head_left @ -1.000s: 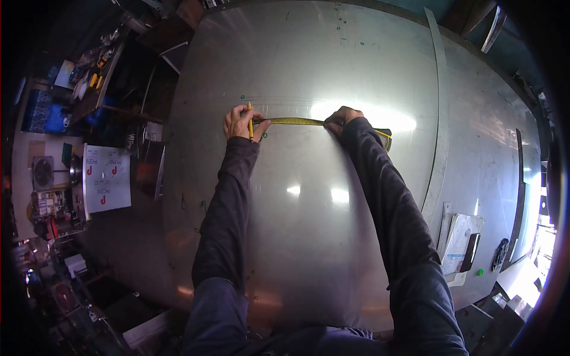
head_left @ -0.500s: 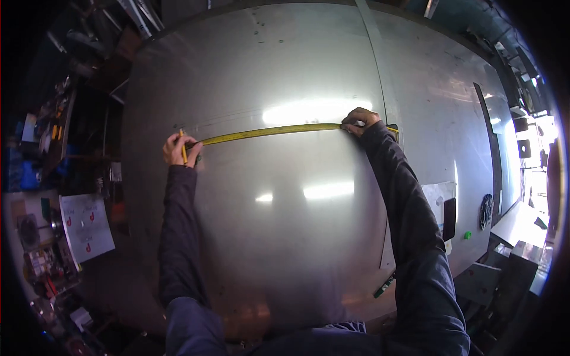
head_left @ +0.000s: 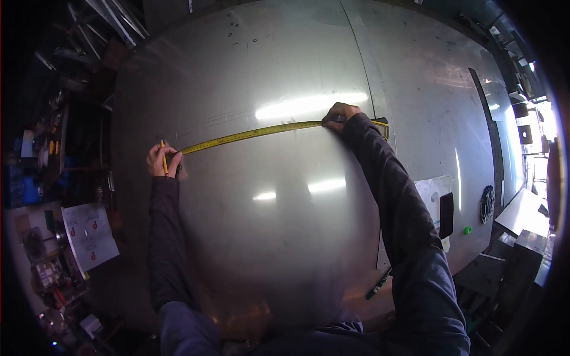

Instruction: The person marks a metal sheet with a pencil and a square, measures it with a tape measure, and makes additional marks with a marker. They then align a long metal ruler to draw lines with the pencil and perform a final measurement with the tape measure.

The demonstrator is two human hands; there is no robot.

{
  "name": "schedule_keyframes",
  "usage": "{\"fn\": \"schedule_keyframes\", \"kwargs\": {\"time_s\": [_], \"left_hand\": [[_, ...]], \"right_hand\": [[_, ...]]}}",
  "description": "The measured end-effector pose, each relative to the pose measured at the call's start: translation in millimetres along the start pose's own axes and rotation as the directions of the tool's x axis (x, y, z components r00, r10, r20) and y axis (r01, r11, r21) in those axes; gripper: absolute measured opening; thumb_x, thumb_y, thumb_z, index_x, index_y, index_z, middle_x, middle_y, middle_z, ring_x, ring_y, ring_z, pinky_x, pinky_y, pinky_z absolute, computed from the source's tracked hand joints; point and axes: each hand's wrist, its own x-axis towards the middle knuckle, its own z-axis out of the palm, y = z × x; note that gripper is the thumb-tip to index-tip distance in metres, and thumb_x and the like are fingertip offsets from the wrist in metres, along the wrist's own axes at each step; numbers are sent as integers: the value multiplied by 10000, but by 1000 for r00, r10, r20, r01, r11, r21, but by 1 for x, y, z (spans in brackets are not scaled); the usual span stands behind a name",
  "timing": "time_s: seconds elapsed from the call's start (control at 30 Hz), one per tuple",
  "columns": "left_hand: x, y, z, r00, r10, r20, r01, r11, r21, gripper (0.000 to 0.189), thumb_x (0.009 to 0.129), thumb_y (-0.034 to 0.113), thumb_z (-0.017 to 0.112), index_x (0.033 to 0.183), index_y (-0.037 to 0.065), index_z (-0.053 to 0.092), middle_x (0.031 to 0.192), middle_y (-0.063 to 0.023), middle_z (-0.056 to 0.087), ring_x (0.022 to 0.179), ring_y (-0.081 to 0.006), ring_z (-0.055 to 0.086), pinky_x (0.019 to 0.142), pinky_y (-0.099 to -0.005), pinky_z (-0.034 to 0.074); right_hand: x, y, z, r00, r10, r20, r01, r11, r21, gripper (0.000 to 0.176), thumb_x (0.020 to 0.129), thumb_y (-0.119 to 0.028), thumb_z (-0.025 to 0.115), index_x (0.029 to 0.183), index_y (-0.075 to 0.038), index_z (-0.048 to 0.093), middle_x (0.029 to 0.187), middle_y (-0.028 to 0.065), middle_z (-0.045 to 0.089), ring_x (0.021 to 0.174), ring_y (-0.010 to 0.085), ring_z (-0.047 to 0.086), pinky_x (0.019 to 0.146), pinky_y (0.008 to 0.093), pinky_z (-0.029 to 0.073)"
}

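Looking down through the head camera, the one view here, two dark-sleeved arms reach out over one large grey metal sheet (head_left: 267, 237) that fills most of the frame.

One yellow tape measure (head_left: 249, 135) lies stretched flat across the sheet, running from the left hand (head_left: 160, 163) up and rightward to the right hand (head_left: 339, 114). The left hand sits near the sheet's left edge. Its grip is closed around one yellow pencil (head_left: 164, 155), held roughly upright in the fist, and the same hand pins the near end of the tape against the metal. The right hand rests further up the sheet, fingers bunched together and pressed down on the tape. Just beyond it a short loop of the yellow blade curls back. Whether the tape's case lies under that hand cannot be told.

Two bright streaks of reflected light show on the sheet, one above the tape and one below it.

To the right, beside the right forearm, lie one white paper (head_left: 428, 191) with one dark flat slab (head_left: 446, 215) on its right edge, and one small green piece (head_left: 467, 230) just beside them. One dark marker (head_left: 378, 286) lies near the right elbow. One round dark disc (head_left: 487, 204) sits further right.

Off the sheet to the lower left hangs one white board (head_left: 89, 234) with red marks.
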Motion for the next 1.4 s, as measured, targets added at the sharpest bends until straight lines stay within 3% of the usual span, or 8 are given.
{"fn": "schedule_keyframes", "kwargs": {"time_s": [0.27, 0.43, 0.5, 0.57, 0.73, 0.83, 0.93, 1.4], "left_hand": [[5, 4, -5, 999, -22, 48, 23, 1000, -18, 275, 703, 288, 765, 907, 151, 642, 1154, -99, 494, 1125, -303, 425, 949, -418, 358], [21, 60, -22, 920, 208, -333, -210, 977, 30, 226, 841, 115, 599, 1060, 75, 639, 950, -105, 628, 930, -252, 577, 844, -357, 450], [14, 111, -5, 965, -200, -168, 57, 788, -613, 251, 921, 106, 494, 1142, 14, 568, 871, -104, 635, 773, -145, 608, 721, -261, 494], [4, 163, 23, 974, -217, -72, 84, 632, -771, 128, 856, 120, 606, 925, 21, 564, 836, -78, 633, 769, -121, 603, 707, -249, 481], [-13, 244, 90, 990, -60, 129, 138, 616, -776, 204, 772, 114, 709, 779, 32, 522, 680, -15, 582, 591, -68, 517, 559, -213, 437], [-9, 262, 106, 990, -96, 105, 138, 837, -529, 294, 787, 169, 715, 693, 46, 465, 581, -10, 528, 528, -59, 452, 508, -216, 377], [-9, 268, 127, 992, -124, -22, 89, 809, -582, 329, 800, 209, 699, 660, 53, 445, 540, -10, 502, 497, -59, 417, 475, -229, 349], [-13, 273, 127, 996, -92, -19, 76, 905, -419, 317, 800, 187, 667, 647, 49, 425, 518, -35, 490, 479, -91, 421, 482, -260, 381]], "right_hand": [[3, 2, 2, 997, 71, 31, -69, 997, -44, 114, 731, -152, 696, 845, -140, 702, 874, 40, 648, 824, 202, 623, 771, 319, 507], [7, 4, 3, 997, 62, 35, -60, 997, -53, 126, 734, -163, 691, 858, -145, 699, 893, 48, 647, 826, 209, 623, 779, 314, 507], [7, 8, 8, 997, 76, 26, -75, 997, -22, 130, 734, -172, 691, 862, -148, 699, 900, 51, 647, 829, 211, 624, 782, 313, 506], [11, 12, 11, 997, 70, 24, -70, 997, -37, 152, 733, -191, 692, 880, -152, 693, 912, 49, 646, 840, 222, 624, 797, 319, 503], [7, -4, 1, 995, 79, 52, -75, 994, -81, 170, 734, -206, 694, 897, -160, 687, 930, 42, 645, 875, 234, 619, 824, 328, 494], [8, -1, 5, 997, 74, 24, -71, 992, -101, 162, 735, -216, 702, 889, -169, 688, 934, 35, 644, 897, 231, 614, 833, 328, 486], [9, -2, 3, 997, 42, 57, -35, 992, -118, 119, 747, -224, 701, 856, -177, 691, 916, 22, 641, 896, 211, 617, 829, 323, 481], [13, -3, 3, 991, 77, 111, -60, 987, -148, 114, 754, -248, 699, 848, -189, 678, 906, 2, 644, 878, 193, 622, 840, 327, 462]]}}
